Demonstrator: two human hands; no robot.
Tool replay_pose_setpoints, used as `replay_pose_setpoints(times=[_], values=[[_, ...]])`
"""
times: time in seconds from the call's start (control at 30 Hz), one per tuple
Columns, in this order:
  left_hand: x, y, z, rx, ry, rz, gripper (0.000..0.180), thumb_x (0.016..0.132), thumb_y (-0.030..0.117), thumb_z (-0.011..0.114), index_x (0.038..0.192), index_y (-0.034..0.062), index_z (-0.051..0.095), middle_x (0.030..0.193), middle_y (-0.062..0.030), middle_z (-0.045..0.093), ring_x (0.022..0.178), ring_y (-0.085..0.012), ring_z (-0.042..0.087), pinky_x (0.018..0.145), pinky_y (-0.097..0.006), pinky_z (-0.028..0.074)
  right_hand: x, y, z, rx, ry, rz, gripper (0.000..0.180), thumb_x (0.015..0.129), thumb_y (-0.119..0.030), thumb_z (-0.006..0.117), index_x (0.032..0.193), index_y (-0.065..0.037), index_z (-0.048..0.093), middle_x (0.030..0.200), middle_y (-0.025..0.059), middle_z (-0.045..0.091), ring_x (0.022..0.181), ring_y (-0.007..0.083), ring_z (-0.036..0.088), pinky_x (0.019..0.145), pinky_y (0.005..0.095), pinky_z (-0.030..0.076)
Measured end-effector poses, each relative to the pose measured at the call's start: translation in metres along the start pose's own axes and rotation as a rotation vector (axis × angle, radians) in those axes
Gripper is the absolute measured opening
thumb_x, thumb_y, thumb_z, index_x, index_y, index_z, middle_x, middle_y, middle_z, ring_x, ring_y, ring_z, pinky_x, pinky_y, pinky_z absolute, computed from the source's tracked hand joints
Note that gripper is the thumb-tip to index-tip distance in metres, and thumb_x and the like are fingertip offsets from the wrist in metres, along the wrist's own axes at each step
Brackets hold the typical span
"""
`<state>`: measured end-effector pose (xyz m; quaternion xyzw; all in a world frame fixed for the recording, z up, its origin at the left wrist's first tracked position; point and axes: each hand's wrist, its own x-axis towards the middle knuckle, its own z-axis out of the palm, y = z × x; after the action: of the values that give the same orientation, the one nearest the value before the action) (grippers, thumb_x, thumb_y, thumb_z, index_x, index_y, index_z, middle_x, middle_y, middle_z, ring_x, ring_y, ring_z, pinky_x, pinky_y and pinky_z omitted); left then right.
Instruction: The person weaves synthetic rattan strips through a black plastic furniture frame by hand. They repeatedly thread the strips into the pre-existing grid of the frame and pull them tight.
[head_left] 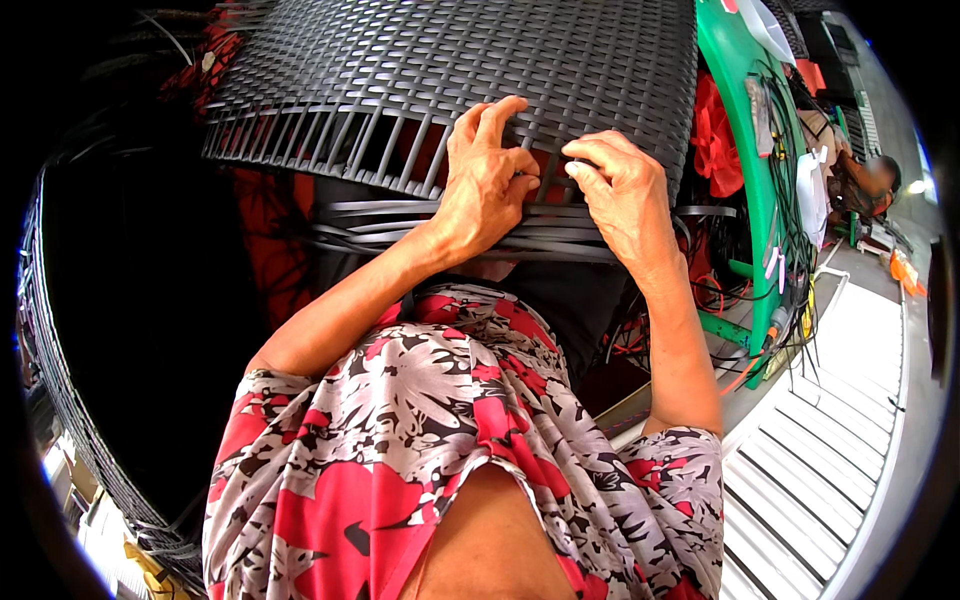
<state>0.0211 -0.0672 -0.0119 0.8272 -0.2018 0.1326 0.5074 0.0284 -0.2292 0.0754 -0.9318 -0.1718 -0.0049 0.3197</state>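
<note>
A dark grey woven wicker panel (480, 60) spans the top of the view, with a row of bare upright slats (330, 140) along its near edge. My left hand (483, 175) rests at that edge, its upper fingers bent over the weave. Its thumb and a finger close together by the slats; anything between them is hidden. To its right, my right hand (625, 195) holds thumb and forefinger close together in a pinch at the weave's lower edge. What it pinches is too small to make out. Below both hands runs a bundle of flat grey plastic strips (370, 225) across my lap.
A green plastic frame (750, 150) stands at the right, hung with dark cords and a red bag (715, 140). Farther right, a person (865, 185) sits near white slatted panels (810, 440). Another large dark woven piece (75, 390) curves along the left.
</note>
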Motion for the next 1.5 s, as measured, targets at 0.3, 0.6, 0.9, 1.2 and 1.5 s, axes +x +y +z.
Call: replay_pose_setpoints(times=[0.3,0.6,0.9,1.2,1.5], values=[[-0.003,-0.008,-0.027,0.002,0.154,-0.109,0.007,0.079,0.002,0.064,0.083,0.0069,0.062,0.133,-0.0157,0.046,0.12,-0.0355,0.039,0.101,-0.046,0.03,0.01,-0.003,0.021,0.281,-0.237,0.272,0.013,0.081,-0.008,0.064,0.084,0.005,0.064,0.065,0.0143,0.063,0.057,0.0159,0.061,0.055,0.0294,0.047],[-0.01,-0.021,-0.017,0.358,-0.197,-0.146,0.02,0.073,0.004,0.065,0.092,0.0082,0.069,0.146,-0.0141,0.03,0.132,-0.0443,0.024,0.105,-0.056,0.023,0.037,-0.011,0.03,-0.234,-0.348,0.083,0.01,0.066,-0.003,0.058,0.07,0.005,0.063,0.068,0.0245,0.062,0.069,0.0397,0.063,0.067,0.0443,0.051],[-0.018,-0.02,-0.029,0.036,0.102,-0.178,0.01,0.07,0.003,0.069,0.079,0.0071,0.069,0.137,-0.0151,0.04,0.127,-0.0421,0.03,0.101,-0.052,0.028,0.026,-0.008,0.034,-0.194,-0.104,-0.129,0.01,0.079,-0.008,0.065,0.087,-0.002,0.068,0.089,0.0191,0.066,0.071,0.0348,0.064,0.067,0.04,0.053],[-0.013,-0.032,-0.06,0.11,0.183,-0.116,0.013,0.073,0.001,0.066,0.085,0.0066,0.067,0.131,-0.0157,0.045,0.122,-0.0393,0.037,0.099,-0.05,0.03,0.041,-0.025,0.046,0.347,-0.337,0.295,0.015,0.084,-0.01,0.061,0.088,0.003,0.067,0.065,0.0094,0.064,0.061,0.0125,0.062,0.055,0.0271,0.05],[-0.02,-0.054,-0.043,0.368,-0.106,-0.205,0.021,0.075,0.001,0.059,0.093,0.0074,0.068,0.147,-0.0149,0.031,0.132,-0.0431,0.025,0.104,-0.057,0.02,0.068,-0.019,0.064,0.077,-0.504,0.192,0.016,0.079,-0.011,0.062,0.082,0.004,0.067,0.055,0.0073,0.058,0.045,0.0145,0.057,0.041,0.0279,0.046]])
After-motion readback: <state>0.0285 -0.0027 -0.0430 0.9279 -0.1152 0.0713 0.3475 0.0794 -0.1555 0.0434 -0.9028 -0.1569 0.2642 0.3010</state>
